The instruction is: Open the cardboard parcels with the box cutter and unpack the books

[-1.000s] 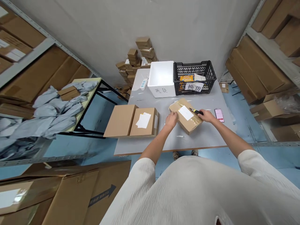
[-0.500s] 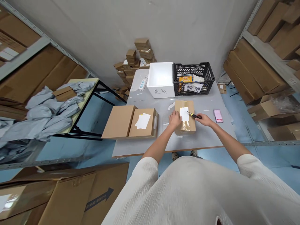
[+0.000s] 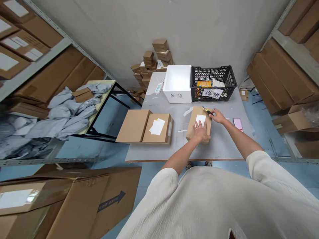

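Note:
A taped cardboard box [image 3: 192, 125] with a white label [image 3: 200, 119] sits turned at a slant on the grey table [image 3: 179, 151]. My left hand [image 3: 201, 130] lies spread on its top, partly over the label. In my right hand [image 3: 217, 116] is a utility knife [image 3: 208, 111] with a black and yellow handle, its tip over the far part of the box top. I cannot tell whether the blade touches the tape.
Left of the box stand two brown cartons, one with white papers [image 3: 157, 126] on top. At the back are a white foam box [image 3: 177, 94] and a black crate [image 3: 211, 78]. A phone [image 3: 238, 124] lies at right. Grey parcels [image 3: 64, 113] cover a side table.
The box has turned to a slant. My left hand moved from its left side onto the top, and my right hand carried the knife from the label toward the far edge. The view shifted slightly.

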Demonstrator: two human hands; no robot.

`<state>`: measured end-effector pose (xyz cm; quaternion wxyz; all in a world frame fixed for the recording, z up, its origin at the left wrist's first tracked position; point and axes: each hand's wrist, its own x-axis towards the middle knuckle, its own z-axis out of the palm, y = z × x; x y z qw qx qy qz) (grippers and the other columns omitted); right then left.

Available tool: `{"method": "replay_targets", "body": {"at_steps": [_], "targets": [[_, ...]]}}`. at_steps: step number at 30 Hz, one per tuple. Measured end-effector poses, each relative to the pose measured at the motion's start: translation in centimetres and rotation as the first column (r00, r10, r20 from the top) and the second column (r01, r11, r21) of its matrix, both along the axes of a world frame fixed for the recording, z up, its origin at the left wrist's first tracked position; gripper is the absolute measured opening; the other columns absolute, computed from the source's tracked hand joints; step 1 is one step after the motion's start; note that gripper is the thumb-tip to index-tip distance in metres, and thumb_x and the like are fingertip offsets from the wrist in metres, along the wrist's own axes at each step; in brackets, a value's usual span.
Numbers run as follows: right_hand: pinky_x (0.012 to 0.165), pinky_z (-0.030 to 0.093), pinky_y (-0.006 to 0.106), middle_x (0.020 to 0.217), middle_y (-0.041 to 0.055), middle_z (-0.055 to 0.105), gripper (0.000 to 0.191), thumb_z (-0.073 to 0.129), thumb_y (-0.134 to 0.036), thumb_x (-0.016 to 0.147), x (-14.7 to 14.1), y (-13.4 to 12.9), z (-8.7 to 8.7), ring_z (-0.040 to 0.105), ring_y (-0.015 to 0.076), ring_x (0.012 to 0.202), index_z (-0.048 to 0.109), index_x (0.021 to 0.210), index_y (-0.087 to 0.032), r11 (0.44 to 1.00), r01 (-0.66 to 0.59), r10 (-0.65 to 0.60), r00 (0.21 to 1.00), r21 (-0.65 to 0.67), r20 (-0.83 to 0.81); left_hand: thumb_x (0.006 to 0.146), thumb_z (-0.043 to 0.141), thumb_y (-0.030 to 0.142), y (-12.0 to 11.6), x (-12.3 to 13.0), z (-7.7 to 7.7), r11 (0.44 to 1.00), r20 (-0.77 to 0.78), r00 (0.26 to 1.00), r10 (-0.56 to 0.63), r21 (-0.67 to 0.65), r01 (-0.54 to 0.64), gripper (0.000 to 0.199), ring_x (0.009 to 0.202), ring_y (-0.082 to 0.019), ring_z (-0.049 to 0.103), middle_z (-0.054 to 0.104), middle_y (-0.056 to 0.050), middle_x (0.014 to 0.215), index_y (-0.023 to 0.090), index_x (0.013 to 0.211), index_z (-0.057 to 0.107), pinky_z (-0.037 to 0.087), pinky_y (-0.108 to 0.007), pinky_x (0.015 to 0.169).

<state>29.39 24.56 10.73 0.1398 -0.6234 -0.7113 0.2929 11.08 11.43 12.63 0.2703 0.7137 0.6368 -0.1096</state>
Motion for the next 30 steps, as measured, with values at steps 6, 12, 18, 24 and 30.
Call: {"method": "replay_targets", "body": {"at_steps": [6,12,18,24,30], "targets": [[0.113,0.052,0.049,0.132,0.0118,0.077,0.030,0.067,-0.048,0.095,1.0,-1.2,0.1,0.069,0.0330,0.124,0.070,0.112,-0.023,0.998,-0.014,0.012,0.999,-0.058,-0.032,0.073,0.091,0.052,1.5,-5.3,-0.1,0.967,0.033,0.967,-0.254,0.027,0.253,0.139,0.176,-0.042,-0.003,-0.003,-0.019,0.190,0.030,0.181,0.005,0.008,-0.067,0.139],[0.104,0.055,0.040,0.124,0.0115,0.080,0.027,0.065,-0.044,0.097,2.8,-4.7,0.2,0.071,0.0277,0.114,0.068,0.112,-0.023,0.991,0.113,-0.124,0.980,-0.075,-0.157,0.081,0.086,0.049,2.2,-6.8,-0.5,0.953,0.071,0.955,-0.289,0.119,0.280,0.128,0.175,-0.040,0.016,0.020,-0.017,0.188,0.033,0.180,0.008,0.014,-0.066,0.138],[0.099,0.057,0.038,0.112,0.0089,0.081,0.026,0.065,-0.046,0.096,4.0,-8.9,0.3,0.074,0.0270,0.108,0.065,0.108,-0.024,0.967,0.229,-0.245,0.953,-0.110,-0.179,0.079,0.084,0.025,2.7,-6.8,-0.5,0.918,0.081,0.918,-0.388,0.127,0.376,0.128,0.175,-0.038,0.017,0.021,-0.020,0.187,0.031,0.180,0.006,0.011,-0.066,0.138],[0.085,0.059,0.030,0.110,0.0068,0.082,0.022,0.062,-0.042,0.099,3.7,-12.3,0.0,0.080,0.0213,0.097,0.063,0.111,-0.024,0.934,0.118,-0.249,0.892,-0.338,-0.378,0.078,0.086,0.030,3.4,-7.3,0.0,0.911,0.041,0.918,-0.393,0.148,0.384,0.121,0.174,-0.039,0.019,0.029,-0.019,0.183,0.030,0.178,0.017,0.008,-0.066,0.139],[0.062,0.054,0.024,0.098,0.0060,0.080,0.026,0.056,-0.045,0.104,7.6,-11.0,0.9,0.073,0.0171,0.075,0.066,0.094,-0.023,0.926,0.139,-0.252,0.920,-0.352,-0.301,0.090,0.081,0.049,3.0,-4.1,0.5,0.912,0.079,0.925,-0.372,0.217,0.348,0.094,0.164,-0.037,0.034,0.045,-0.019,0.168,0.027,0.169,0.035,0.013,-0.058,0.139]]}}
